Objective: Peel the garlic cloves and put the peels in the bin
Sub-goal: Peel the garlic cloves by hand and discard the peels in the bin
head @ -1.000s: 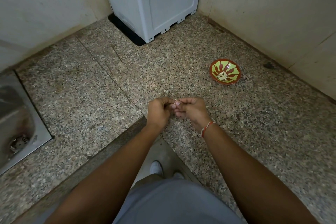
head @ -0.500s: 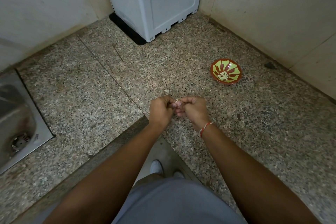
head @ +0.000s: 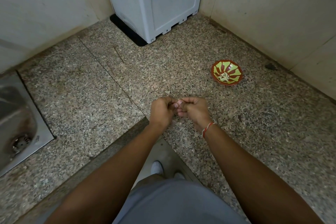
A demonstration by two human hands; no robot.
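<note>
My left hand [head: 161, 112] and my right hand [head: 194, 110] meet over the inner corner of the speckled granite counter [head: 91, 92]. Their fingertips pinch a small garlic clove [head: 178, 100] between them; most of the clove is hidden by the fingers. A red and green patterned bowl [head: 226, 74] stands to the right and farther back, with pale garlic pieces [head: 224, 76] in its middle. No bin is in view.
A grey plastic appliance [head: 154, 2] on a black mat fills the back corner against the tiled walls. A steel sink [head: 16, 114] with a drain is set into the counter at the left. My shoes [head: 157, 167] show on the floor below.
Both hands stay together on the clove; the fingers shifted only slightly. The bowl has not moved.
</note>
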